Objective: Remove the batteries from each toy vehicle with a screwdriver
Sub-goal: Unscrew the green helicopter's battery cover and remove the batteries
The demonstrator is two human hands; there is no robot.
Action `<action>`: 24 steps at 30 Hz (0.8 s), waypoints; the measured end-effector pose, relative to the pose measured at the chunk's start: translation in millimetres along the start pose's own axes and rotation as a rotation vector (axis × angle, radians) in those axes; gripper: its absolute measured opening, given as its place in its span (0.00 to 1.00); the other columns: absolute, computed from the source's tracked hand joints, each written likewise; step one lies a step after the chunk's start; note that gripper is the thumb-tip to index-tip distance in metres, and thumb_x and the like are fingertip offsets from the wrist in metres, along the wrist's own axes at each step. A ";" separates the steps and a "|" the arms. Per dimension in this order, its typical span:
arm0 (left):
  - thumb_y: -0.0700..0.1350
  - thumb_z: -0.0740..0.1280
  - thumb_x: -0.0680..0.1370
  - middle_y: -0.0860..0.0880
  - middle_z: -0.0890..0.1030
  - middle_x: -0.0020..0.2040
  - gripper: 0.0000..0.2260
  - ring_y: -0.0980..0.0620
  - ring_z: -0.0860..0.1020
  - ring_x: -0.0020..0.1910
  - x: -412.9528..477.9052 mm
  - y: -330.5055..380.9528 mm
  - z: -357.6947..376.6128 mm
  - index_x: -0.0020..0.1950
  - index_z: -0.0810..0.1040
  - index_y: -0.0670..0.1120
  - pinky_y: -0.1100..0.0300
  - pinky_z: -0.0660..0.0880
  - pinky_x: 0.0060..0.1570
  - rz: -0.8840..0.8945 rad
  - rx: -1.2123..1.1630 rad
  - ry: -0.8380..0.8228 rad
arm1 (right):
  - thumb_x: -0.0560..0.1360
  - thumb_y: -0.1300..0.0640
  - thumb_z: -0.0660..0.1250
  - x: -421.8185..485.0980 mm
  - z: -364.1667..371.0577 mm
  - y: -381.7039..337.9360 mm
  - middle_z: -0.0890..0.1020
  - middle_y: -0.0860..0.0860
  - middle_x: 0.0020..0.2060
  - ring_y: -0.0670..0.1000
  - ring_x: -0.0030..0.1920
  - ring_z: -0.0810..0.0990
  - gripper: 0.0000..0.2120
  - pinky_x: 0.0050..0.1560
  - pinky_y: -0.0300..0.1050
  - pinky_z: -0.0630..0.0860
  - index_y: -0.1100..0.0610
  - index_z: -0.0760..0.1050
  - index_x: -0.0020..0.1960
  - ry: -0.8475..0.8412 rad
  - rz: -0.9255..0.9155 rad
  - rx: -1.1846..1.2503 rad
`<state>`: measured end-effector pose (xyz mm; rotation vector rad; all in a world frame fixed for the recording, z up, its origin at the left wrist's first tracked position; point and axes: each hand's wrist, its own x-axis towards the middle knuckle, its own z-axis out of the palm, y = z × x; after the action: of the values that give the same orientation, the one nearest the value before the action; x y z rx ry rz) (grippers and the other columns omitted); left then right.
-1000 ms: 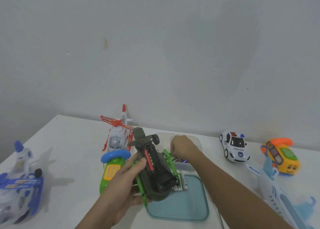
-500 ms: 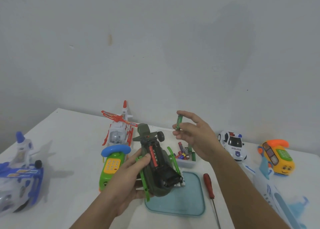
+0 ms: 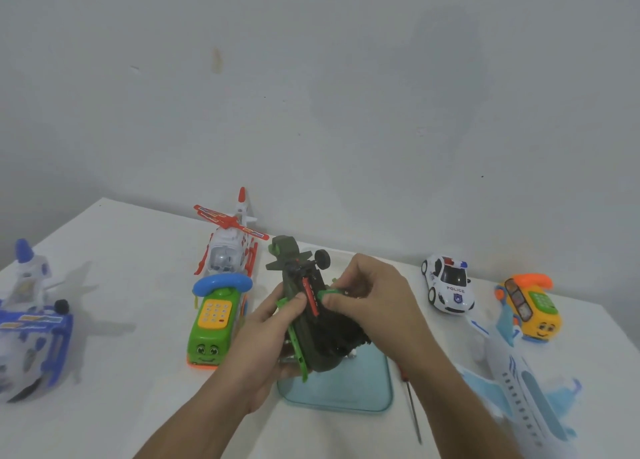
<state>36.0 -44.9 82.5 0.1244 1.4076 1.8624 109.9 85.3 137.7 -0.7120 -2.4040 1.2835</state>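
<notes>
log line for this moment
left hand: holds green helicopter | right hand: fingers at its underside | screwdriver: on table, idle

A plain indoor room, most likely in a home, is being shown. A white table point(image 3: 138, 406) is being backed by a bare, off-white painted wall point(image 3: 346, 94), which is being marked by a small brownish stain point(image 3: 216, 60). The tabletop is being taken up by children's plastic toys: a red-and-white helicopter point(image 3: 228, 250), a green telephone bus point(image 3: 214, 323), a police car point(image 3: 448, 287), a yellow telephone car point(image 3: 530, 308), a white and light-blue airliner point(image 3: 519, 386) and a blue-and-white toy point(image 3: 31, 337) at the left edge. A screwdriver point(image 3: 412, 406) is being kept beside them. Whether it is truly a home cannot be told for certain.
</notes>
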 end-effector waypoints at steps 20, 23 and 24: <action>0.48 0.69 0.78 0.47 0.87 0.44 0.12 0.47 0.86 0.40 1.4 -1.2 1.9 0.61 0.80 0.60 0.48 0.82 0.38 0.026 -0.015 0.038 | 0.71 0.51 0.73 -2.5 7.3 -12.9 0.77 0.48 0.30 0.48 0.36 0.76 0.12 0.38 0.44 0.74 0.56 0.73 0.36 0.077 -0.002 -0.307; 0.48 0.68 0.79 0.48 0.87 0.43 0.11 0.47 0.86 0.40 1.6 -1.0 2.0 0.59 0.80 0.60 0.52 0.81 0.35 0.035 -0.006 0.046 | 0.71 0.51 0.73 -3.5 8.3 -11.4 0.79 0.48 0.31 0.48 0.36 0.78 0.11 0.37 0.43 0.75 0.55 0.75 0.36 0.073 -0.016 -0.311; 0.48 0.68 0.79 0.48 0.87 0.43 0.10 0.47 0.86 0.40 1.7 -1.0 1.4 0.59 0.80 0.60 0.52 0.81 0.35 0.037 -0.003 0.048 | 0.71 0.51 0.72 -3.9 8.4 -11.1 0.79 0.47 0.31 0.47 0.35 0.78 0.10 0.36 0.41 0.75 0.55 0.77 0.36 0.057 -0.017 -0.325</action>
<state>36.0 -42.7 81.5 0.1054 1.4442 1.9096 105.8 72.2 142.2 -0.7991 -2.5935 0.8605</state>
